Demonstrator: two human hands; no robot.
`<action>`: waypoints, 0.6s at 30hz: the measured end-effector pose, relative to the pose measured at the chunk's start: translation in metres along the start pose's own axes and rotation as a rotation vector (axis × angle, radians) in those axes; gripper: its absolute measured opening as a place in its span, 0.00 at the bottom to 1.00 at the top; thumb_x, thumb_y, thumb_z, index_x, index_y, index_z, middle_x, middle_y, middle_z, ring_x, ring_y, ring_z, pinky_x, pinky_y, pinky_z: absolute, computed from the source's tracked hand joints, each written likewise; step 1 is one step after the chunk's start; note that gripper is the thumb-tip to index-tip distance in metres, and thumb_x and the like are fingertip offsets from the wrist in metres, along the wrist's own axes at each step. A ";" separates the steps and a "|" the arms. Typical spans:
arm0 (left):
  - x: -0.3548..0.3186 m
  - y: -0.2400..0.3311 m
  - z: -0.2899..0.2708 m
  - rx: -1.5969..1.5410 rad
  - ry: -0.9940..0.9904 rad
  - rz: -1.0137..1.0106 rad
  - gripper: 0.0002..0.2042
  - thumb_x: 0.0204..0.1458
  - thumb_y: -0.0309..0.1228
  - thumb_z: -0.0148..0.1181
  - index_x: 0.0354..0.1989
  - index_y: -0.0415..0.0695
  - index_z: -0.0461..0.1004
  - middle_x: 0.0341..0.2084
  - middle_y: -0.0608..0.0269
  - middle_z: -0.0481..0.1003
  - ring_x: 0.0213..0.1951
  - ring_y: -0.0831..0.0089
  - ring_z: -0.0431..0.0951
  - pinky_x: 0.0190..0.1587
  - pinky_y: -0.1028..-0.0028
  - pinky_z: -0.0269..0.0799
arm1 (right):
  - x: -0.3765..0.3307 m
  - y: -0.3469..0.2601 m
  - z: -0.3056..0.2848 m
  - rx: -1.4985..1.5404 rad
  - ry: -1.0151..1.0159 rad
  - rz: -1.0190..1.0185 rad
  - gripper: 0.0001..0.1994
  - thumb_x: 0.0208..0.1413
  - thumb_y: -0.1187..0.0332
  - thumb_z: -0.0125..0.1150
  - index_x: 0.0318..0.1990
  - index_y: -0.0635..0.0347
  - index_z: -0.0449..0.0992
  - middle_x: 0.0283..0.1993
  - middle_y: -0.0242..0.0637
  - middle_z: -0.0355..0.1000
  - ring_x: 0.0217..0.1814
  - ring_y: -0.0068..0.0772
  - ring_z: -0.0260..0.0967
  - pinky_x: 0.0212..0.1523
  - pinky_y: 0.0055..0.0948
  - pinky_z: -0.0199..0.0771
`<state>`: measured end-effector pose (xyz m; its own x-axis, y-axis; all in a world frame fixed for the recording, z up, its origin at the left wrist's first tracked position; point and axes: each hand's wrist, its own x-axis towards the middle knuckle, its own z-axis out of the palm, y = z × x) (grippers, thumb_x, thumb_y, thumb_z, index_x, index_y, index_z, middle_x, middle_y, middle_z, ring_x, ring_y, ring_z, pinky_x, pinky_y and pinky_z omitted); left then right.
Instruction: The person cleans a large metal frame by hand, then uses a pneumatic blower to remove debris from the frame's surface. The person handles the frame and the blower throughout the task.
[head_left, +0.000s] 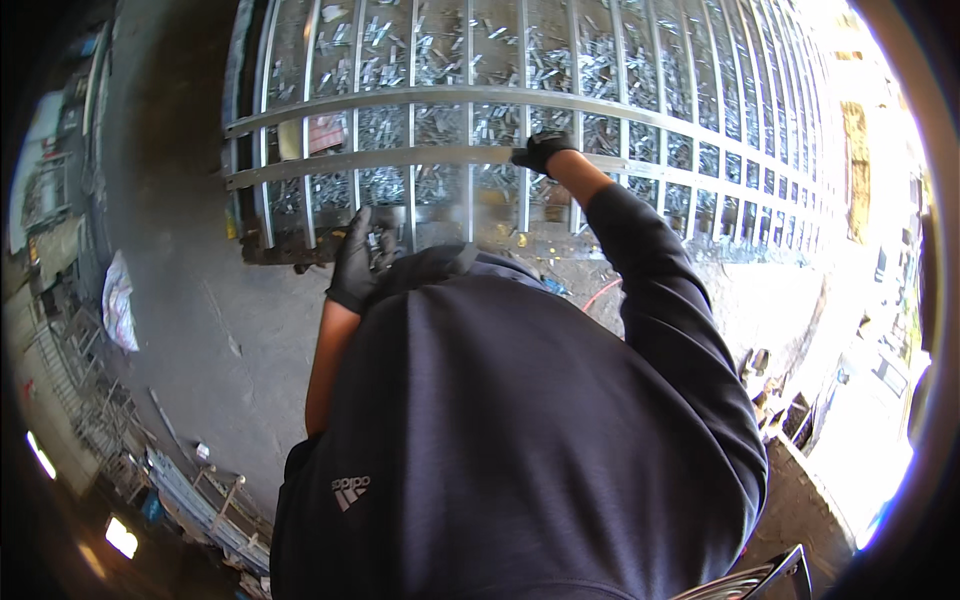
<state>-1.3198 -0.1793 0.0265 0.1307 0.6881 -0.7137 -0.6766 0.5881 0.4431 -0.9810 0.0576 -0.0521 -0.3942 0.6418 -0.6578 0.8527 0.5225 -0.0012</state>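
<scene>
A large grid of bright metal bars [523,60] lies in front of me, with two flat metal strips running across it. My right hand [546,152], in a black glove, is closed over the nearer metal strip [430,157], though its fingertips are partly hidden. The farther metal strip [400,97] runs just beyond that hand. Close to my body and the bars' near ends, my left hand [358,262], also gloved in black, is held with its fingers apart and nothing visible in it.
Many small shiny metal pieces [600,75] are scattered beneath the bars. A reddish block [326,133] sits under the grid's left part. On the floor at left lies a pale crumpled bag [119,302]; long metal stock [205,505] is stacked at lower left. A red hose [601,293] lies near the frame.
</scene>
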 end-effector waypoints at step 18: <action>0.019 0.004 0.064 -0.090 -0.074 -0.114 0.24 0.66 0.59 0.52 0.43 0.50 0.80 0.30 0.69 0.80 0.33 0.77 0.80 0.36 0.75 0.77 | -0.087 -0.179 -0.022 1.514 0.284 -0.702 0.09 0.66 0.71 0.63 0.49 0.67 0.79 0.40 0.35 0.76 0.42 0.26 0.74 0.44 0.30 0.78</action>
<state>-1.2737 -0.1363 0.0494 0.2612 0.6500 -0.7136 -0.7163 0.6261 0.3081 -1.1069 -0.0790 0.0217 -0.7134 0.6972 -0.0711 -0.0276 -0.1293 -0.9912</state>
